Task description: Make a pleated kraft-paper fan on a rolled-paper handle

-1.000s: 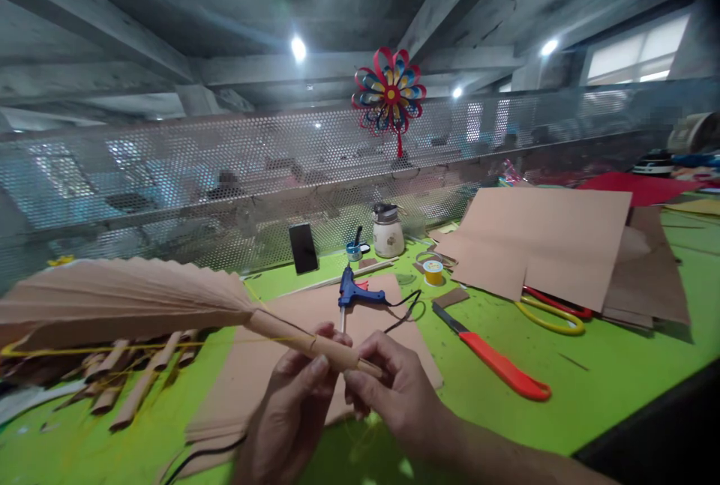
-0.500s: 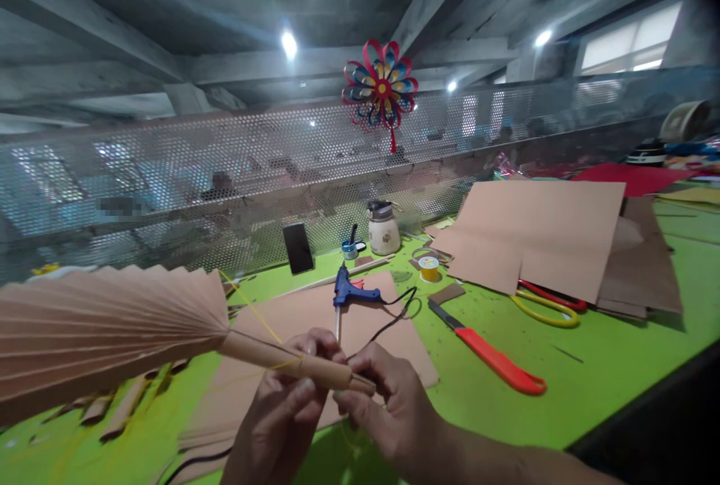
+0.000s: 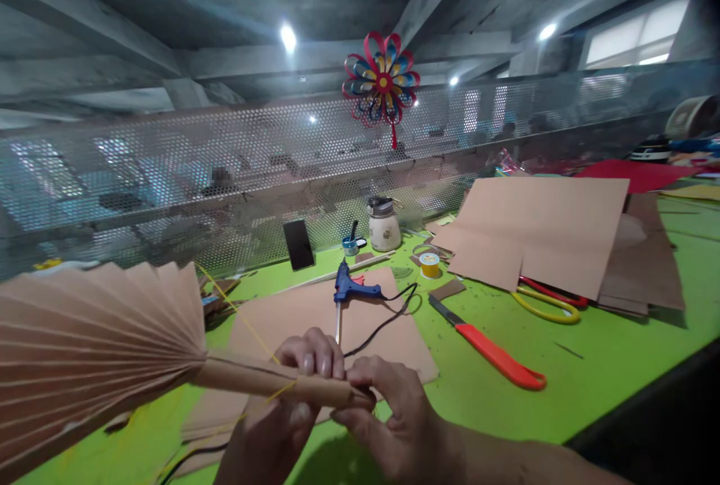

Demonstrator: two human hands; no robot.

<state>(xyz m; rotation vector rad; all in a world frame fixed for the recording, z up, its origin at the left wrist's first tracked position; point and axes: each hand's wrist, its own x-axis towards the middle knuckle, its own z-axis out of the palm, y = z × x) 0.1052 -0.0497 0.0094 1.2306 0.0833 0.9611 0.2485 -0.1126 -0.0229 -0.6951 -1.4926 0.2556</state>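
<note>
A pleated brown paper fan (image 3: 112,335) spreads out on the left, and its rolled paper handle (image 3: 247,374) runs to the right into my hands. My left hand (image 3: 292,395) is closed around the handle, fingers over the top and thumb at the near side. My right hand (image 3: 394,410) pinches the handle's narrower right end between thumb and fingers. A yellow string (image 3: 281,393) crosses the handle just by my left hand, and a strand rises toward the fan's upper edge. Part of the handle is hidden by my fingers.
Beyond my hands a blue glue gun (image 3: 357,290) lies on brown paper sheets (image 3: 394,335). To the right are a red-handled knife (image 3: 495,354), yellow-handled scissors (image 3: 543,309) and a folded brown sheet (image 3: 540,230). A jug (image 3: 385,226) and phone (image 3: 298,245) stand at the back.
The fan has swung slightly left and its pleated end now sits lower, with its face turned more toward me. My left fingers have shifted along the handle; both hands still hold it.
</note>
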